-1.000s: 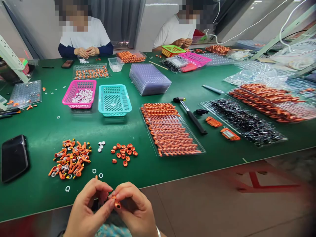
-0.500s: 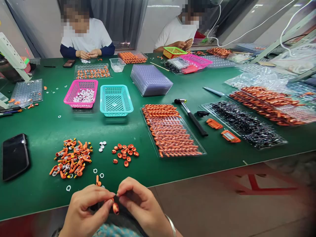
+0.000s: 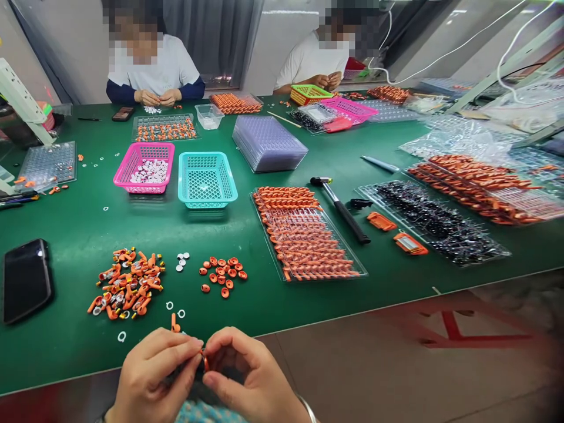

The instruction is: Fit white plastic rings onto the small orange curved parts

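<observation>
While both hands meet just off the near edge of the green table [image 3: 273,147], the left hand [image 3: 152,376] and the right hand [image 3: 247,376] pinch one small orange part [image 3: 205,359] between their thumbs and forefingers, fingertips touching. Just beyond the left fingers lie a loose orange piece [image 3: 173,322] and white rings [image 3: 174,309]. Farther out from them sit a heap of orange parts [image 3: 127,283] and a scatter of orange caps [image 3: 222,274]. Well beyond the right fingers lies a clear tray of orange parts [image 3: 308,235].
</observation>
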The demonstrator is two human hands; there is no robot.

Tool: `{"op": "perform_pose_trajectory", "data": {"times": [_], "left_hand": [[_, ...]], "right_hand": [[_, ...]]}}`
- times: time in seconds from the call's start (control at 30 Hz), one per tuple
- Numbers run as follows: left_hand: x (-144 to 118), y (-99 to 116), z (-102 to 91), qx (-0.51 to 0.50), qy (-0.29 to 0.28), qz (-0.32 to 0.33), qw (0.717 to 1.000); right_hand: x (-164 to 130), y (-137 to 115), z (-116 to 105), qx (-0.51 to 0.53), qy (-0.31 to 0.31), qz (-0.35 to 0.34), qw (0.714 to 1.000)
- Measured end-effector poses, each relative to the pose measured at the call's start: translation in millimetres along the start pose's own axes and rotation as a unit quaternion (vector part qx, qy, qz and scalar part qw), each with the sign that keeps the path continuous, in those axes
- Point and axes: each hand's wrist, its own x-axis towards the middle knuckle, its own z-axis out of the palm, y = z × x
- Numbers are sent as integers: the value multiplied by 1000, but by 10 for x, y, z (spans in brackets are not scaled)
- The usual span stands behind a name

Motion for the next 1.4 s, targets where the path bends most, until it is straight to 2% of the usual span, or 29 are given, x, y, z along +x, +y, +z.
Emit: {"op": "perform_pose_trajectory", "data": {"times": [0.3, 0.57, 0.63, 0.73, 0.83, 1.07, 1.17, 1.23, 1.27, 1.33, 1.4], "left_hand": [[-16, 19, 32, 84, 16, 38, 996], [-125, -32, 63, 178, 27, 122, 976], [-120, -31, 63, 180, 30, 122, 976], [-106, -25, 56, 125, 36, 73, 989], [-103, -24, 35, 65, 9, 15, 998], [-116, -30, -13, -22, -29, -26, 999], [-112, -17, 0, -85, -30, -98, 991], [-112, -8, 24, -157, -29, -197, 967], [-113, -5, 39, -201, -28, -253, 946], [-111, -1, 68, -294, -33, -353, 888], [-99, 4, 84, -357, -64, -407, 838]], "right_hand": [[9, 46, 2, -104, 56, -144, 983], [17, 83, 31, -61, 100, -158, 981], [25, 90, 38, -53, 107, -159, 980], [28, 107, 42, -45, 108, -167, 979], [23, 120, 42, -39, 102, -166, 980], [13, 104, 33, -53, 105, -176, 977], [8, 99, 34, -60, 105, -195, 973], [3, 90, 37, -73, 100, -203, 971], [1, 83, 38, -79, 99, -207, 970], [-3, 71, 38, -88, 98, -211, 969], [-4, 66, 37, -92, 100, -216, 967]]}}
